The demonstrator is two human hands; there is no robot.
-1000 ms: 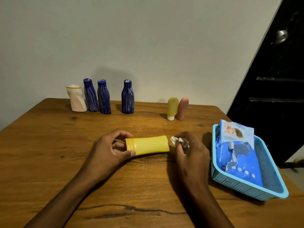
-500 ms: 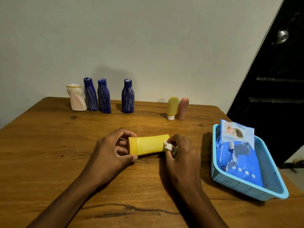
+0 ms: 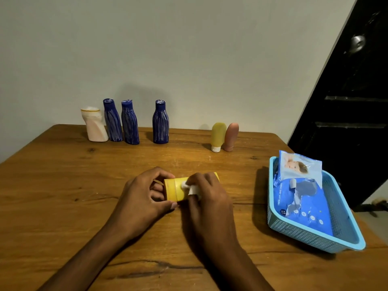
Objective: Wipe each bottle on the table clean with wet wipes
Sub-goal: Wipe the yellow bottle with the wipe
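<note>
A yellow bottle [image 3: 175,189] lies on its side in the middle of the wooden table [image 3: 63,185]. My left hand [image 3: 144,196] grips its cap end. My right hand [image 3: 210,198] covers most of its body and presses a crumpled white wet wipe [image 3: 192,188] against it. Along the back edge stand a white bottle [image 3: 94,124], three dark blue bottles [image 3: 113,120] [image 3: 130,122] [image 3: 160,122], a small olive-yellow bottle [image 3: 218,136] and a small pink bottle [image 3: 231,136].
A light blue plastic basket [image 3: 310,236] sits at the table's right edge and holds a blue pack of wet wipes [image 3: 302,196]. A pale wall runs behind the table. A dark door [image 3: 346,101] stands at the right.
My right hand has slid left with the wipe, from the bottle's right end onto its body near the cap. The left hand and bottle shifted slightly right.
</note>
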